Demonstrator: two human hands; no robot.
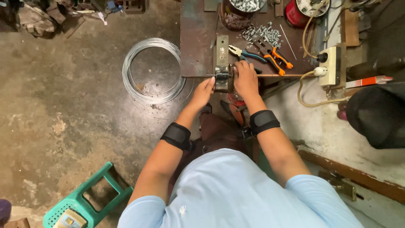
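Head view, looking straight down. Both hands meet at a small metal jig [222, 78] fixed at the near edge of the worktop [198, 38].

Left hand [203, 92]: fingertips pressed together, pinching at the jig's left side where a thin wire [197, 76] runs in along the worktop edge. The wire passes just beyond the fingertips; whether it sits inside the pinch cannot be told.

Right hand [246, 79]: laid over the jig's right side, fingers curled against it. The grip is hidden from above; cannot tell whether it closes on anything.

The jig lies between the two hands, touching both.

Black bands on both forearms.

On the worktop beyond the hands: blue-handled pliers [247, 55] just past the right hand, orange-handled pliers [276, 59] beside them, a scatter of bolts [261, 33] further back. Socket box [333, 64] at right with a plug in it.

On the floor, left of the worktop: wire coil [154, 70], lying flat. Green stool [86, 202] at lower left.
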